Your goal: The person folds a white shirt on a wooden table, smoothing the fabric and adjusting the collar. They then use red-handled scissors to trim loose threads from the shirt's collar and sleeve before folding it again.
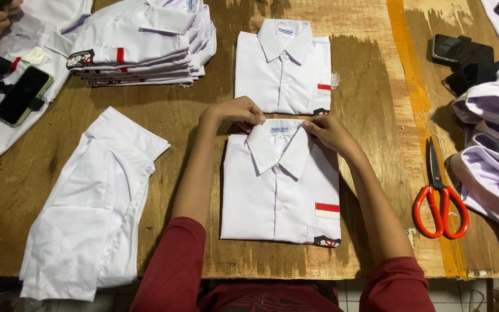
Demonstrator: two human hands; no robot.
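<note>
Both hands pinch the collar of a folded white shirt (pixel 278 190) lying at the near middle of the wooden surface (pixel 371 115): the left hand (pixel 239 110) in a closed grip on its left corner, the right hand (pixel 329 132) on its right. A sideways tug could likely skew the neat fold. No containers show; a stack of folded shirts (pixel 145 43) sits far left, orange-handled scissors (pixel 439 199) to the right.

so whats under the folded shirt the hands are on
The folded white shirt lies flat on the wooden table, with both hands at its collar: left hand, right hand. Anything between shirt and table is covered.
</note>
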